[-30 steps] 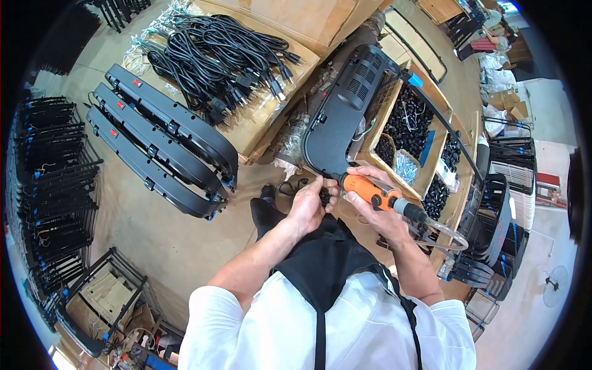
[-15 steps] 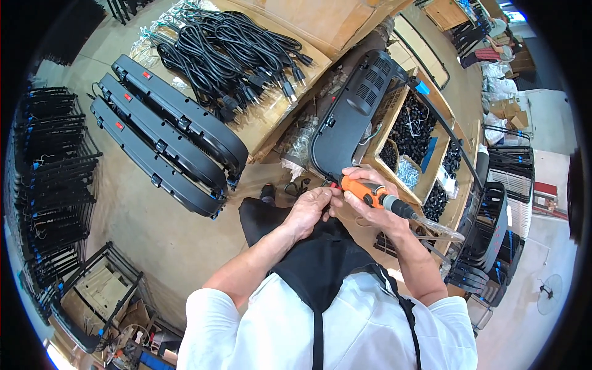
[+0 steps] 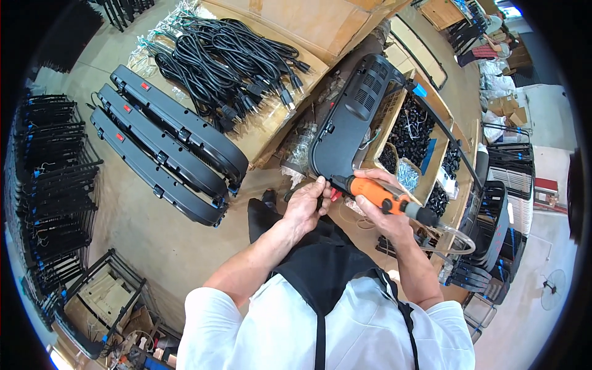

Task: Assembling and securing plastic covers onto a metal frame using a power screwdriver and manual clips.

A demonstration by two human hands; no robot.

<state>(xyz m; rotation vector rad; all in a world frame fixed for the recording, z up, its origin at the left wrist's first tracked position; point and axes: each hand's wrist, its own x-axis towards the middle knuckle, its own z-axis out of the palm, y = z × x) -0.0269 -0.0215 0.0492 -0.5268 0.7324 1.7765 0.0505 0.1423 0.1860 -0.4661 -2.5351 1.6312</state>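
Note:
My right hand [image 3: 390, 223] is wrapped round an orange and grey air screwdriver [image 3: 372, 190], with a clear hose running from its back end. The tool lies nearly level, its dark tip pointing left at the near end of a black plastic housing [image 3: 340, 139]. Close to that tip, the thumb and fingers of my left hand [image 3: 304, 205] are pinched together at the housing's near edge. Whatever sits between them is too small to name. A bit of red shows just below the tool's front.
Three similar black housings [image 3: 169, 161] with red switches stand at left. Black power cords [image 3: 228, 61] lie piled on a cardboard-covered table [image 3: 271, 126]. At right, a wooden bin [image 3: 439, 161] holds black parts and silver screws [image 3: 408, 174]. Black frames [image 3: 58, 185] stack at far left.
The screwdriver has swung, its tip now closer to the housing's edge and its back end lower right. My left hand has shifted slightly left, its fingertips up at the edge.

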